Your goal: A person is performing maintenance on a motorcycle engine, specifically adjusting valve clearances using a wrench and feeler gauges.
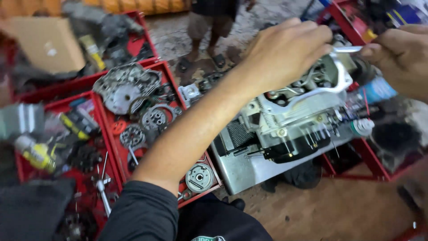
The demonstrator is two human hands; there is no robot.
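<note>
Here, the largest thing in view is a grey metal engine block (285, 120), sitting right of centre on a silvery metal tray (240, 172) on the brown ground. Left of it lies a long red tray (171, 73) filled with engine parts: a big pale crankcase cover (120, 89) at its far end, gears (154, 118) in the middle and a round metal clutch piece (199, 177) at its near end. Another red tray (26, 167) further left carries yellow-and-black tools and a T-handled wrench (103, 189). A brown cardboard box (44, 42) sits at the far left.

The left hand (285, 51) reaches across from the near left, its dark sleeve low in the frame, and rests with curled fingers on the far top of the engine block, gripping the upper part. The right hand (399, 56) comes in from the far right, fingers pinched narrow around a slim silver tool (350, 49) that points left toward the top of the engine. A white-capped spray can (363, 127) lies just right of the block. Another person's sandalled feet (207, 58) stand beyond on the wet floor.
</note>
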